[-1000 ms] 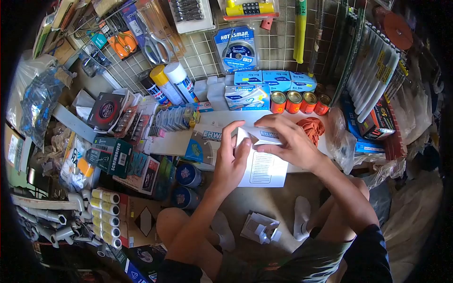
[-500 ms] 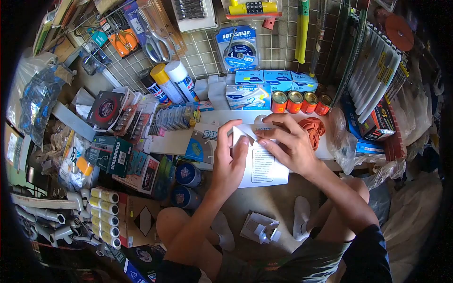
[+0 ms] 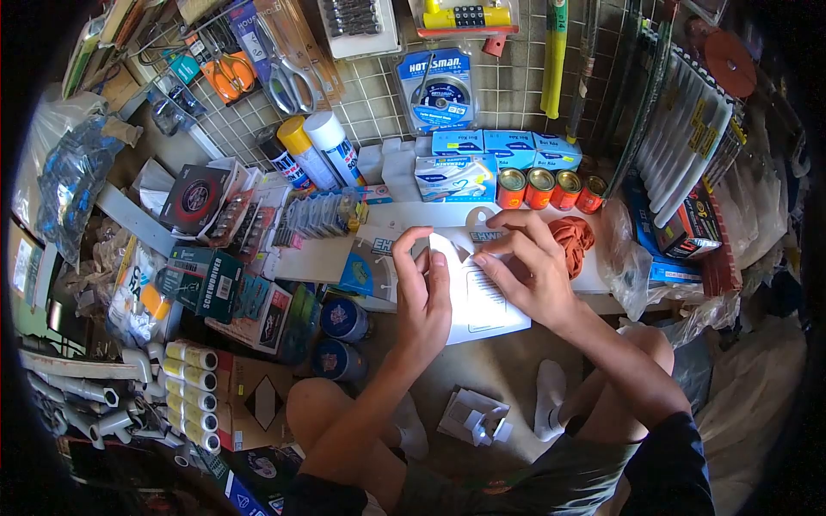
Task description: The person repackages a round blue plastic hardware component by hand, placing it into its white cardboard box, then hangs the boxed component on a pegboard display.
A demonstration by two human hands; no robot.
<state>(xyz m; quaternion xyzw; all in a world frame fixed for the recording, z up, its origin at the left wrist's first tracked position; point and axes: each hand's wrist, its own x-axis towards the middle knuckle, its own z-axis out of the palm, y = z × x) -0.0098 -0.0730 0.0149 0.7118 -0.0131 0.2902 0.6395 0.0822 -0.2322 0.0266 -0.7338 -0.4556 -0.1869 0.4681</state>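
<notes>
A white printed packaging card is held between both hands over the front edge of the counter. It carries a framed block of text, and blue EHWA lettering shows at its top beside a rounded tab. My left hand is closed on the card's left edge, thumb on the near face. With its thumb and fingers, my right hand pinches the upper right part, where the card bends. Another EHWA card, grey and blue, lies on the counter just left of my left hand.
Orange cans and blue boxes line the counter's back. A rust-coloured cloth lies right of my hands. Spray cans stand back left. An opened white carton is on the floor between the feet.
The card's lower part has shifted slightly right and turned, so its text block now looks narrower and slanted. Both hands keep hold, and the left edge bows more.
</notes>
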